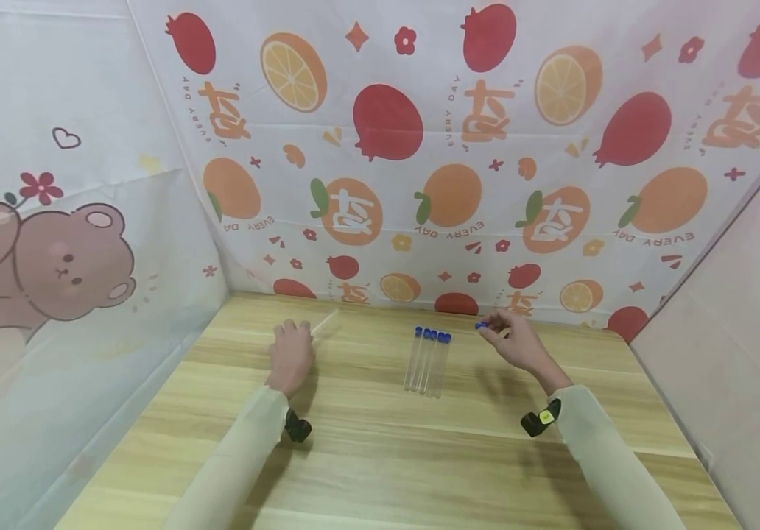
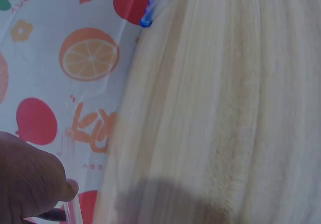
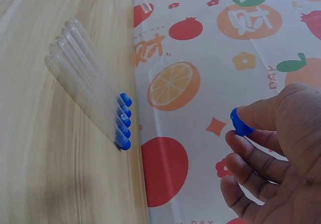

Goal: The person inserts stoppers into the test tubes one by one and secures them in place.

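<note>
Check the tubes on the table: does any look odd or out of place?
One does: the uncapped tube in the left hand lies apart from the capped tubes. The right hand pinches its likely blue cap.

Both arms reached forward in pale long sleeves, each with a dark band at the wrist. The left hand (image 1: 291, 355) lay low, back upward, fingers curled under and thumb tucked in, gripping something thin. The right hand (image 1: 518, 340) was raised a little, palm turned inward, thumb and forefinger pinched together at the tips while the other fingers (image 3: 251, 159) curled loosely beneath.
</note>
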The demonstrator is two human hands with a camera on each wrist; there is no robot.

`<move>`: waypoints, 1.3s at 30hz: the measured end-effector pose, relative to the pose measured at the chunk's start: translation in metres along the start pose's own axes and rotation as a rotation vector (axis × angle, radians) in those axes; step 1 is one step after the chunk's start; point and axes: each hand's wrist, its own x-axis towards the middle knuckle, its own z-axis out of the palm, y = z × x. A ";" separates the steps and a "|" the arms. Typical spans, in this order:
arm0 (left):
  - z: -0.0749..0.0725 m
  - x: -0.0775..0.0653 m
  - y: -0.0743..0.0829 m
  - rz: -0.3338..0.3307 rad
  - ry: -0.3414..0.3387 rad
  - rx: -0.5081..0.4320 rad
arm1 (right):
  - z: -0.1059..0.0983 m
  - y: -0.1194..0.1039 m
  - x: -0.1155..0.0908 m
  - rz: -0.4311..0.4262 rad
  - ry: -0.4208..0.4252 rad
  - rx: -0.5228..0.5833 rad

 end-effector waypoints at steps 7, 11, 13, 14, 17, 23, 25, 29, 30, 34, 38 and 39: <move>-0.007 -0.004 0.011 0.040 0.013 -0.007 | 0.000 -0.002 0.003 -0.004 -0.001 0.007; -0.009 -0.007 0.015 0.056 0.028 -0.027 | 0.001 -0.003 0.004 -0.017 0.006 0.008; -0.009 -0.007 0.018 0.060 0.031 -0.033 | 0.001 -0.002 0.004 -0.030 0.012 0.005; -0.009 -0.008 0.019 0.062 0.032 -0.036 | 0.000 -0.002 0.004 -0.037 0.015 0.003; -0.010 -0.009 0.023 0.073 0.037 -0.030 | 0.000 -0.003 0.006 -0.057 0.027 0.005; -0.014 -0.011 0.031 0.101 0.060 -0.020 | -0.003 -0.006 0.008 -0.067 0.032 0.014; -0.015 -0.011 0.034 0.103 0.061 -0.019 | -0.004 -0.008 0.008 -0.063 0.029 0.017; -0.019 -0.013 0.039 0.104 0.069 -0.020 | -0.004 -0.012 0.009 -0.056 0.034 0.019; -0.019 -0.014 0.040 0.103 0.072 -0.022 | -0.004 -0.012 0.009 -0.054 0.037 0.016; -0.023 -0.017 0.046 0.115 0.096 -0.038 | -0.003 -0.015 0.010 -0.053 0.050 0.010; -0.026 -0.021 0.052 0.131 0.118 -0.055 | -0.003 -0.017 0.011 -0.043 0.051 0.012; -0.026 -0.022 0.053 0.136 0.127 -0.054 | -0.003 -0.018 0.011 -0.039 0.051 0.018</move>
